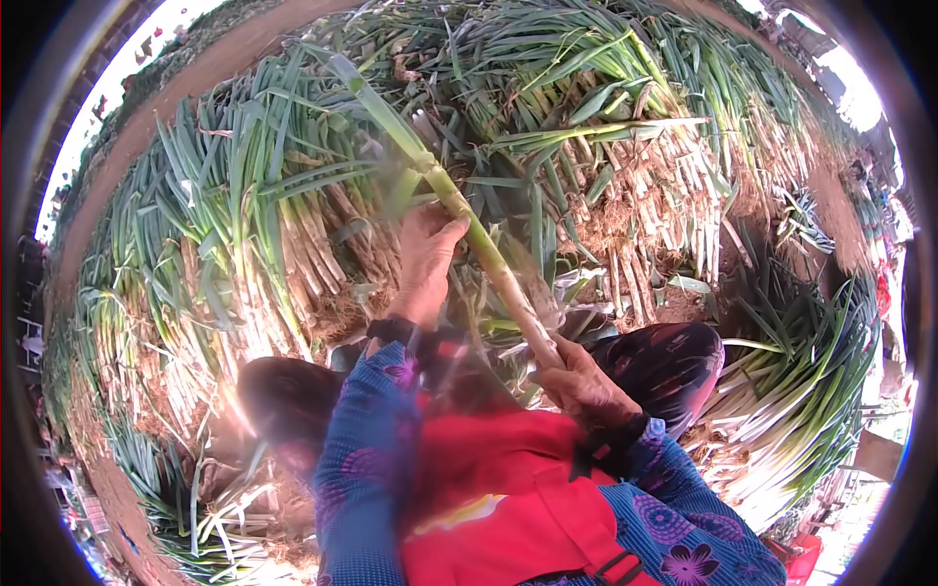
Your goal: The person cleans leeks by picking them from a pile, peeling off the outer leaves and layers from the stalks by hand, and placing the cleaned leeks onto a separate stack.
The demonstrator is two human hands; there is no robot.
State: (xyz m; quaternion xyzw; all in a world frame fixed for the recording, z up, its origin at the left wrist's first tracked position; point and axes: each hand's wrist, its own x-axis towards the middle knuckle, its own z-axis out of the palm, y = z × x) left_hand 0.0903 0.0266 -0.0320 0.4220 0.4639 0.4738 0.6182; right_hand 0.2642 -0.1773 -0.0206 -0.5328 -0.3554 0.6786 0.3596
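Note:
A long green onion stalk (489, 256) slants across the middle of the view, its green leaves at the upper left and its pale end at the lower right. My left hand (427, 256) is closed around the stalk's green part, below where the leaves branch. Lower down, my right hand (583, 381) grips the pale end between thumb and fingers. Both hands are in front of my red apron (498, 488), above my lap. Loose leaf scraps lie on the ground beyond my knees.
Bundles of green onions (283, 215) are piled to the left, with more bundles (645, 186) ahead, roots toward me. At the right lies a heap of pale, cleaner stalks (782, 420). Other stalks (225, 527) lie at the lower left. A dirt strip (186, 88) runs behind the piles.

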